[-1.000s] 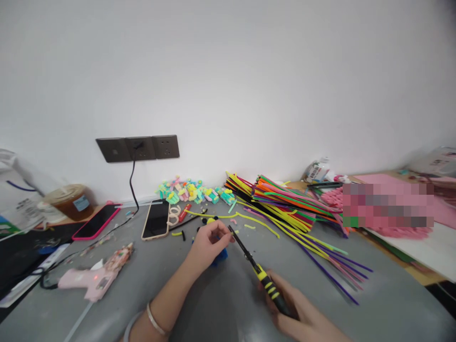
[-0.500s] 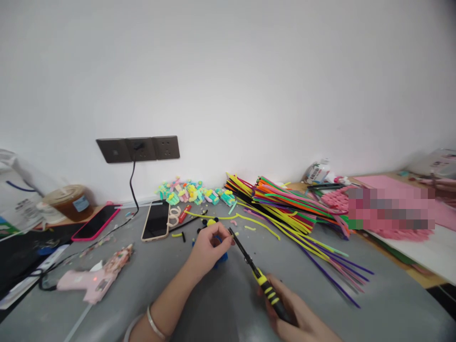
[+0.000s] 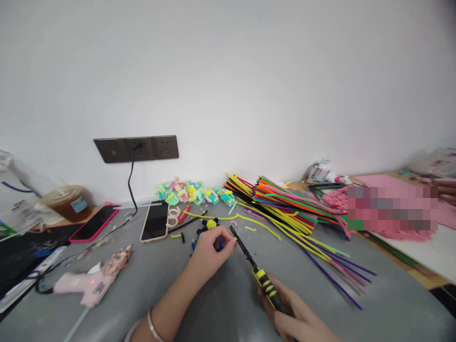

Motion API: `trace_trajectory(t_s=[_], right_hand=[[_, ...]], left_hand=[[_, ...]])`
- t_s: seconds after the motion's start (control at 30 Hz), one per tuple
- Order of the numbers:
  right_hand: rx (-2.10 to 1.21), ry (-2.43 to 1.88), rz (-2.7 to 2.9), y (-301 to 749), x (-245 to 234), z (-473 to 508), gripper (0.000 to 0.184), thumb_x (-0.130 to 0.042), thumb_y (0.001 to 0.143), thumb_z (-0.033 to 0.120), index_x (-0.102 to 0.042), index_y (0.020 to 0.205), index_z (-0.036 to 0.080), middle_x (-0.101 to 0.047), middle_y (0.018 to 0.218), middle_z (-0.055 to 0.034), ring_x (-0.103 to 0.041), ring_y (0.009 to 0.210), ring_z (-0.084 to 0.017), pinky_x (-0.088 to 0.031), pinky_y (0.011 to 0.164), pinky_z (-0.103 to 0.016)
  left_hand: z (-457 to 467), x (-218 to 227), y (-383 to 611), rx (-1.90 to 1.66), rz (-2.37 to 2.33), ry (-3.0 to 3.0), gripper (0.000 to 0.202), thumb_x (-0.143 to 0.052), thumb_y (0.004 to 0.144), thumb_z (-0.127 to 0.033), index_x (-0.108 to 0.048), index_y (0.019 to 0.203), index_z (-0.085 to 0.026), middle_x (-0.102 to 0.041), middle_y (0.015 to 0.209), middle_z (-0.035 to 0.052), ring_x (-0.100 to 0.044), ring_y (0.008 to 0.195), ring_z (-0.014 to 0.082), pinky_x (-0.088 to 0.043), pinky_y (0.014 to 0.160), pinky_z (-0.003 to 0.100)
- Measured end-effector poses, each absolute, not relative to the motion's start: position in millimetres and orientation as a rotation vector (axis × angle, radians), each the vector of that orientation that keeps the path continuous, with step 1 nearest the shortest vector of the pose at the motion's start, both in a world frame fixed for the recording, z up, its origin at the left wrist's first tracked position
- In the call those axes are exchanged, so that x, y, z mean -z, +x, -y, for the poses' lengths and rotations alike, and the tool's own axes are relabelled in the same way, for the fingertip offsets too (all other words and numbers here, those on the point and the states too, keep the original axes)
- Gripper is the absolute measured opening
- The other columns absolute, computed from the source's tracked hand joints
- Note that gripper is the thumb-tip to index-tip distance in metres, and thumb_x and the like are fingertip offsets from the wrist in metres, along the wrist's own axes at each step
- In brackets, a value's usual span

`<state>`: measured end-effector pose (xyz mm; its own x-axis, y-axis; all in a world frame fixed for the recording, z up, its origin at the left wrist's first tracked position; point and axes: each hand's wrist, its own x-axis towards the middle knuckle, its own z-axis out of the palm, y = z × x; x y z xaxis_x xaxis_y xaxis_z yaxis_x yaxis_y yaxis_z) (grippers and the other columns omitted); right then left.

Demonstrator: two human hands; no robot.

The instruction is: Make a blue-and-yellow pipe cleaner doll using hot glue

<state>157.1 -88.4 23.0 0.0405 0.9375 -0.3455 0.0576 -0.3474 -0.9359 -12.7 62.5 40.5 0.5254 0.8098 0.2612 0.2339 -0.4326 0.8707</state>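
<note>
My right hand point(image 3: 288, 304) is wrapped around a pair of pliers point(image 3: 265, 280) with black and yellow handles, their thin dark jaws pointing up and left. Just left of the jaw tip, thumb and forefinger of my left hand point(image 3: 213, 247) are pinched together; a tiny pale bit seems to show at the fingertips, too small to name. Behind the left hand stands a small blue and yellow figure point(image 3: 211, 223) with round black parts, mostly hidden by the fingers. A yellow pipe cleaner point(image 3: 256, 220) lies beyond the pliers, with short yellow and black offcuts point(image 3: 177, 235) to the left.
Bundled pipe cleaners point(image 3: 285, 199) spread across the right. At left are a pink glue gun point(image 3: 83, 285) with its cord, a pink-cased phone point(image 3: 94, 223), and a lidded drink cup point(image 3: 69, 204). A pale-framed phone point(image 3: 155, 222) and colourful small pieces point(image 3: 194, 191) lie near the wall.
My left hand has shifted slightly, so more of the figure's yellow and black top shows. The pliers have moved a little left, staying close to the left fingertips.
</note>
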Motion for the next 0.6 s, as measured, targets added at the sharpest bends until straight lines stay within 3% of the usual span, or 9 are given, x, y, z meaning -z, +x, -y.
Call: trace_trajectory(t_s=[0.1, 0.23, 0.37, 0.47, 0.53, 0.6], right_hand=[[-1.639, -1.383, 0.888, 160.4, -22.2, 81.2, 0.029, -0.060, 0.061, 0.023, -0.058, 0.090, 0.019, -0.051, 0.066, 0.0048, -0.038, 0.046, -0.006, -0.032, 0.044, -0.017], [-1.915, -1.081, 0.641, 165.3, -16.1, 73.3, 0.038, -0.067, 0.056, 0.032, -0.055, 0.090, 0.021, -0.046, 0.059, 0.0079, -0.032, 0.038, -0.005, -0.033, 0.041, -0.020], [-1.900, -0.986, 0.558, 173.3, -12.3, 73.6, 0.043, -0.071, 0.057, 0.040, -0.061, 0.093, 0.021, -0.048, 0.064, 0.0052, -0.037, 0.042, -0.006, -0.040, 0.046, -0.023], [-1.775, -1.197, 0.708, 187.4, -18.3, 79.4, 0.049, -0.073, 0.057, 0.040, -0.061, 0.100, 0.021, -0.053, 0.066, 0.0037, -0.045, 0.044, -0.009, -0.043, 0.048, -0.026], [-1.525, -1.463, 0.906, 199.5, -26.2, 84.6, 0.054, -0.070, 0.064, 0.044, -0.060, 0.113, 0.021, -0.063, 0.079, -0.0024, -0.061, 0.059, -0.017, -0.049, 0.056, -0.029], [-1.160, -1.726, 1.128, 211.0, -33.9, 88.3, 0.060, -0.065, 0.071, 0.046, -0.056, 0.126, 0.022, -0.069, 0.104, -0.0098, -0.067, 0.094, -0.027, -0.054, 0.076, -0.034]], left_hand=[[-66.8, -37.1, -13.4, -0.909, -0.914, 2.015, 0.011, -0.058, 0.084, -0.022, -0.061, 0.074, -0.019, -0.064, 0.070, -0.0001, -0.055, 0.067, 0.0151, -0.038, 0.063, 0.026], [-72.8, -31.6, -14.1, -0.964, -0.924, 2.128, 0.009, -0.058, 0.085, -0.018, -0.062, 0.077, -0.020, -0.067, 0.077, 0.0016, -0.060, 0.079, 0.0186, -0.043, 0.073, 0.030], [-75.1, -24.8, -11.9, -1.056, -0.907, 2.289, 0.011, -0.060, 0.084, -0.014, -0.067, 0.078, -0.020, -0.070, 0.085, 0.0038, -0.060, 0.089, 0.0222, -0.043, 0.086, 0.038], [-75.5, -19.0, -9.7, -1.107, -0.913, 2.353, 0.011, -0.063, 0.083, -0.014, -0.071, 0.081, -0.022, -0.071, 0.094, 0.0057, -0.058, 0.097, 0.0251, -0.043, 0.091, 0.043], [-76.2, -16.4, -9.6, -1.119, -0.884, 2.373, 0.015, -0.061, 0.085, -0.014, -0.073, 0.091, -0.022, -0.071, 0.102, 0.0075, -0.058, 0.101, 0.0260, -0.044, 0.093, 0.046], [-78.3, -15.8, -11.5, -1.144, -0.861, 2.366, 0.023, -0.056, 0.088, -0.014, -0.072, 0.103, -0.021, -0.069, 0.110, 0.0094, -0.057, 0.105, 0.0260, -0.044, 0.094, 0.046]])
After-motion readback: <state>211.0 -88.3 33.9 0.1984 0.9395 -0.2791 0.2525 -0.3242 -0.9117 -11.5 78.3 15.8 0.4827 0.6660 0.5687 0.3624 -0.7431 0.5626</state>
